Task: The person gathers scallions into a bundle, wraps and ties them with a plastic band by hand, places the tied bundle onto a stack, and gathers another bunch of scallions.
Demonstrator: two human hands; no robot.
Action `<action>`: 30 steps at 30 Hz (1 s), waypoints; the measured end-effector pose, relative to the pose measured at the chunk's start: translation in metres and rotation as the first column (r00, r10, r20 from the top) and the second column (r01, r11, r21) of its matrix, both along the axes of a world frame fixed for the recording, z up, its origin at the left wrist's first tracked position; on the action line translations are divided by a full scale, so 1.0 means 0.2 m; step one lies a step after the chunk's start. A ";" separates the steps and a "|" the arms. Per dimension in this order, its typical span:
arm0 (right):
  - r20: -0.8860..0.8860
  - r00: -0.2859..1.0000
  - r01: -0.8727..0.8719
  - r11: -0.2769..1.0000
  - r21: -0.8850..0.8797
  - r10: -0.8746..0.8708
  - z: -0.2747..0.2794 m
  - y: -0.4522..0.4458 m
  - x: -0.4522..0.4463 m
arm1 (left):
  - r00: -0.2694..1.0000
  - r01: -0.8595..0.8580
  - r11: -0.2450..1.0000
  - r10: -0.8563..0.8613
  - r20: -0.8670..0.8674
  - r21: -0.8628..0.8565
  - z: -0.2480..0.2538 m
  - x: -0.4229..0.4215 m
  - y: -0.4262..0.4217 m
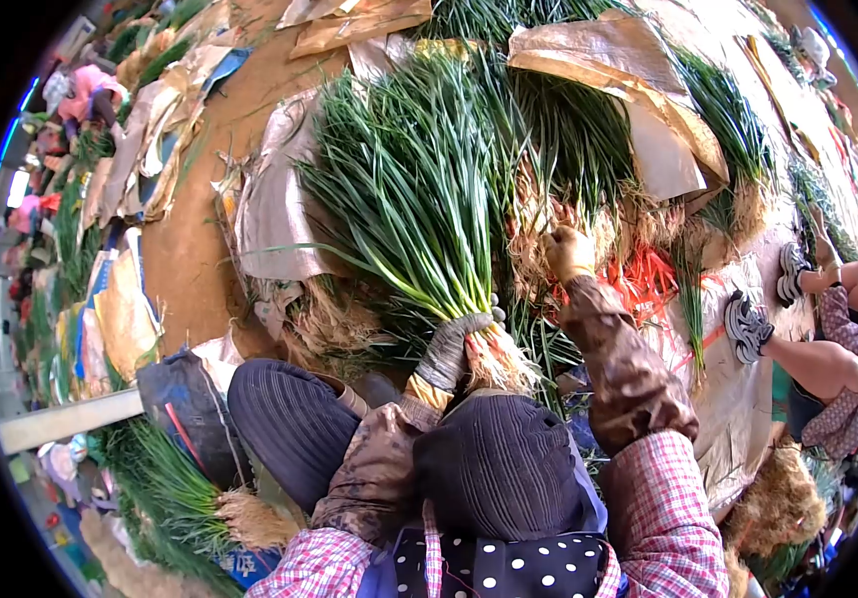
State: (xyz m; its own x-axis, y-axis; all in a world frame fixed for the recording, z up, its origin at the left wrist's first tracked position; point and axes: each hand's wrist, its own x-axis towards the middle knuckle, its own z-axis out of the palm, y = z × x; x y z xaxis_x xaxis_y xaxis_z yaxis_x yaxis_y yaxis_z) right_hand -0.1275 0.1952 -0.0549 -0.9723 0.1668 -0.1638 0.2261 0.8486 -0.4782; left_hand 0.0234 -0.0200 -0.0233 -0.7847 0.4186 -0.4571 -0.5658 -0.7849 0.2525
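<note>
My left hand, in a grey glove, is closed round the base of a large bunch of green onions. The long green leaves fan upward, and the pale, reddish root ends stick out to the right of the glove. My right hand, in a light glove, reaches forward to the roots of another onion pile. Its fingers are bent together at those roots; what they hold, if anything, is too small to tell. Red ties lie just right of that hand.
Paper sacks partly cover onions at the top. Another bundle lies at lower left beside a dark container. A seated person has their legs stretched out at right. More people and sacks are at far left.
</note>
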 end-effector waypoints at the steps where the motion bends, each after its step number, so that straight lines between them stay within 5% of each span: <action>1: 0.055 0.998 -0.020 0.986 -0.167 0.029 0.06 -0.02 0.09 | 1.000 0.010 0.999 -0.010 -0.006 -0.044 -0.01 0.00 0.01; 2: 0.106 0.992 -0.024 0.944 -0.329 0.062 0.12 -0.04 0.20 | 1.000 0.023 0.996 -0.024 -0.011 -0.087 -0.03 -0.01 0.02; 6: -0.057 0.852 -0.473 0.718 -0.510 0.521 0.33 -0.09 0.65 | 0.997 0.044 0.999 -0.045 -0.058 -0.033 0.04 -0.02 0.04; 7: 0.215 0.864 -0.063 0.522 -0.851 0.455 0.17 -0.07 0.72 | 0.995 0.063 0.998 -0.064 -0.074 -0.020 0.02 -0.01 0.04; 8: 0.519 0.777 0.448 0.266 -0.853 0.356 0.01 -0.06 0.79 | 0.999 -0.011 0.999 0.009 -0.038 -0.045 0.05 -0.01 0.06; 10: 0.202 0.833 -0.153 0.565 -0.811 0.515 0.12 -0.04 0.73 | 0.997 -0.023 0.991 0.013 -0.072 -0.132 0.03 0.00 0.06; 11: 0.177 0.910 -0.070 0.561 -0.825 0.374 0.17 -0.09 0.67 | 0.996 0.004 0.991 -0.015 -0.083 -0.136 -0.03 0.01 0.05; 12: 0.330 0.907 0.206 0.409 -0.889 0.260 0.23 -0.12 0.61 | 0.995 0.024 0.986 -0.039 -0.089 -0.163 -0.09 0.01 0.05; 14: 0.448 0.884 0.403 0.269 -0.875 0.134 0.32 -0.22 0.51 | 0.991 0.063 0.974 -0.087 -0.101 -0.218 -0.17 0.03 0.04; 16: 0.357 0.934 0.323 0.359 -0.876 0.029 0.26 -0.31 0.45 | 0.993 0.086 0.951 -0.104 -0.047 -0.298 -0.05 0.03 0.04; 18: 0.547 0.837 0.544 0.132 -0.828 -0.022 0.27 -0.35 0.44 | 0.987 0.103 0.957 -0.131 -0.088 -0.271 0.00 0.01 0.02; 19: 0.635 0.769 0.639 0.048 -0.768 -0.066 0.36 -0.37 0.45 | 0.995 -0.051 0.962 0.025 -0.100 -0.267 0.03 0.01 0.04; 22: 0.651 0.758 0.651 -0.127 -0.748 0.053 0.15 -0.31 0.51 | 0.992 -0.023 0.992 0.007 -0.130 -0.124 0.07 0.01 0.05; 24: 0.643 0.766 0.643 -0.016 -0.766 0.016 0.15 -0.29 0.54 | 0.997 0.009 0.994 -0.016 -0.075 -0.105 0.08 0.03 0.04; 26: 0.594 0.791 0.610 0.278 -0.742 -0.147 0.03 -0.24 0.54 | 0.997 0.065 0.988 -0.059 -0.046 0.139 0.23 0.07 0.04; 27: 0.602 0.769 0.639 0.200 -0.743 -0.218 -0.04 -0.20 0.54 | 0.996 0.080 0.991 -0.075 -0.048 0.105 0.26 0.07 0.04; 28: 0.526 0.845 0.485 0.555 -0.676 -0.098 -0.05 -0.15 0.53 | 0.990 0.080 0.986 -0.061 -0.129 0.143 0.27 0.06 0.04; 29: 0.595 0.803 0.484 0.544 -0.686 0.037 -0.16 -0.08 0.51 | 0.994 0.050 0.991 -0.037 -0.106 0.120 0.31 0.05 0.04; 30: 0.586 0.797 0.285 0.761 -0.583 0.150 -0.09 -0.08 0.50 | 0.997 0.022 0.995 -0.015 -0.076 0.098 0.34 0.06 0.04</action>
